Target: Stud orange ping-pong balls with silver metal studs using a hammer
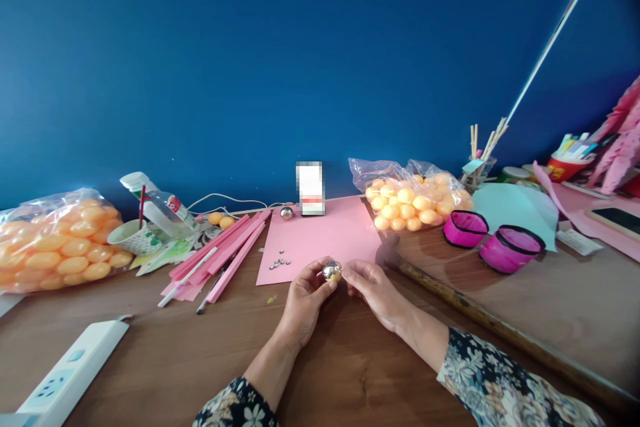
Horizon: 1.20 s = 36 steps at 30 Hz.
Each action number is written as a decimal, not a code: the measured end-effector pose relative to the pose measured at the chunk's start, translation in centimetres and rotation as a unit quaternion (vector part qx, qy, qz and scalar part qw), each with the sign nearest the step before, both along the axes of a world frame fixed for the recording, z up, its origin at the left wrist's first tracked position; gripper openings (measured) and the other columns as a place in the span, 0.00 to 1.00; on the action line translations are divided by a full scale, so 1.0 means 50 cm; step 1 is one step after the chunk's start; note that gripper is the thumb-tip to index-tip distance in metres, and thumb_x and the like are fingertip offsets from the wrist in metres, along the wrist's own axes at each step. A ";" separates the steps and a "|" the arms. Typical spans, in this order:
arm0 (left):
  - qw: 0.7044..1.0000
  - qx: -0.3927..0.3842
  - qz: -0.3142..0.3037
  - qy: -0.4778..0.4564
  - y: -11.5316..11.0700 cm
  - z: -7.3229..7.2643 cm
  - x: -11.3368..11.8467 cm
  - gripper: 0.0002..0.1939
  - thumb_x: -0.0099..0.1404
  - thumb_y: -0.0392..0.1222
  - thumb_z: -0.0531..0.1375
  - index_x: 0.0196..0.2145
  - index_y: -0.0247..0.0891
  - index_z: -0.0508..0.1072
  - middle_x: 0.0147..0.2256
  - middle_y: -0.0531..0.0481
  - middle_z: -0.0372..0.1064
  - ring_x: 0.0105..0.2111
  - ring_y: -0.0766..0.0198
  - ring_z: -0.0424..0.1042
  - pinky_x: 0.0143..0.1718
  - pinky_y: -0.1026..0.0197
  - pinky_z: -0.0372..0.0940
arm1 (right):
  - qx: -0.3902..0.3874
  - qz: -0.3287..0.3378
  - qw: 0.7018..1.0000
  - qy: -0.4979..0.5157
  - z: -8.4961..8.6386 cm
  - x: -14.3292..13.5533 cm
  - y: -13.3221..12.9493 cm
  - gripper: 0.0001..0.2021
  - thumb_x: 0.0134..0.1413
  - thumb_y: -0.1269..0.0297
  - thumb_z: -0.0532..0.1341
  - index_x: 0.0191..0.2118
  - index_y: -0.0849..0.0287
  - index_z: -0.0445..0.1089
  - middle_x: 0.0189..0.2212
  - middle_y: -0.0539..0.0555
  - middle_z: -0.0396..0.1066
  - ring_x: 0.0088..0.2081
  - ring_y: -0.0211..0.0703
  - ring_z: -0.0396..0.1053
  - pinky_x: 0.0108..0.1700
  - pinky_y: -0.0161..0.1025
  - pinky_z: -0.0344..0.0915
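My left hand is closed on a shiny ball, silver on top with a yellow-orange patch below, above the near edge of a pink sheet. At the ball's right side, my right hand has its thumb and fingertips pinched together; what they hold, if anything, is too small to tell. Several small silver pieces lie on the sheet's left part. Near its back left corner sits another silver ball.
Bags of orange balls stand left and right. Pink strips, a cup and a bottle lie left. A power strip is front left. A long wooden-handled tool and magenta bands lie right.
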<state>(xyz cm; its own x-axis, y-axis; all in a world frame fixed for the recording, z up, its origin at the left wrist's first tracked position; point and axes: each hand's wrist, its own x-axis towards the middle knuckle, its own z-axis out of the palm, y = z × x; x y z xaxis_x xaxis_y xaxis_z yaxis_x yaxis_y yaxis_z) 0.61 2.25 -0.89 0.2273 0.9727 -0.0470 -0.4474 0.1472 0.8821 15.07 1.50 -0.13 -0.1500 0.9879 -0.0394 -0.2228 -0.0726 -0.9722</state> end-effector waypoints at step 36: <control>1.000 -0.003 -0.003 0.003 0.002 -0.003 -0.003 0.21 0.49 0.31 0.65 0.43 0.37 0.69 0.42 0.47 0.70 0.42 0.63 0.68 0.47 0.59 0.60 | 0.004 0.006 1.000 0.001 -0.001 0.001 -0.001 0.11 0.50 0.57 0.59 0.26 0.61 0.66 0.19 0.46 0.59 0.24 0.32 0.56 0.27 0.31 0.54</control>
<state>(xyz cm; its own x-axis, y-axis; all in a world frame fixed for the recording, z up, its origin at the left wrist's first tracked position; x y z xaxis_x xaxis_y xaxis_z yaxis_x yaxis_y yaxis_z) 0.46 2.36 -1.05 0.2326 0.9711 -0.0534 -0.4419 0.1545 0.8837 15.10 1.43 -0.17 -0.1614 0.9864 -0.0315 -0.2238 -0.0676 -0.9723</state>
